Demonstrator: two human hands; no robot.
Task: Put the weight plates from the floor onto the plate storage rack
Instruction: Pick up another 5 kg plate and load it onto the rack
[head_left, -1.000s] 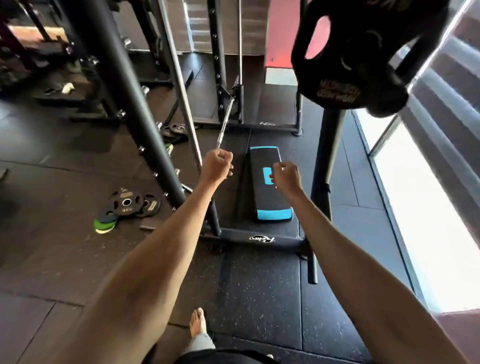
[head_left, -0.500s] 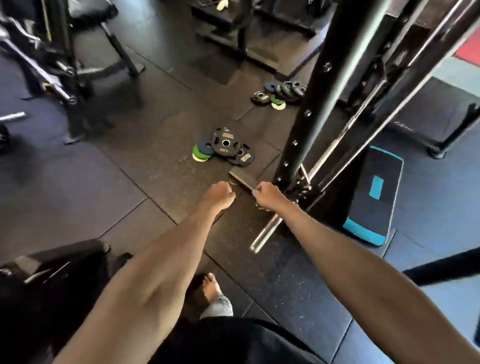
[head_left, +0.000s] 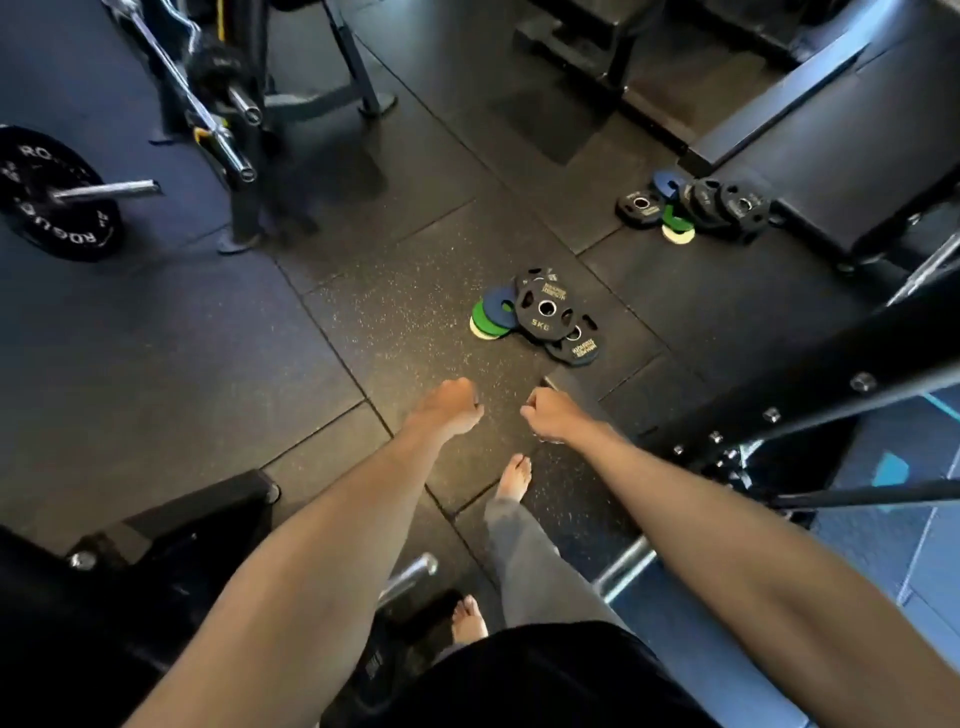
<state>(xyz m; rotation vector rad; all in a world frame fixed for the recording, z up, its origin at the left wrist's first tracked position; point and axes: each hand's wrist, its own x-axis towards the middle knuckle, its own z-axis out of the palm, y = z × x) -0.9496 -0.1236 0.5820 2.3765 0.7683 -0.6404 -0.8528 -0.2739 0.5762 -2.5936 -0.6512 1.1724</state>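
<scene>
Dark rubber floor tiles (head_left: 208, 364) are stretching out beneath the gym gear. Both arms are reaching straight forward and down. The left hand (head_left: 449, 408) and right hand (head_left: 553, 415) are hovering side by side, fingers curling into fists and gripping nothing visible. One pile of weight plates (head_left: 540, 312) is lying on the floor just beyond the knuckles, and a second pile (head_left: 701, 205) is sitting farther off to the right.

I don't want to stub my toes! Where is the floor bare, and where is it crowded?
Bare: the speckled mat between the near pile of plates and the left hand, and the dark floor from there to the big barbell plate. Crowded: around the far pile, and under the black beam on the right.
</scene>
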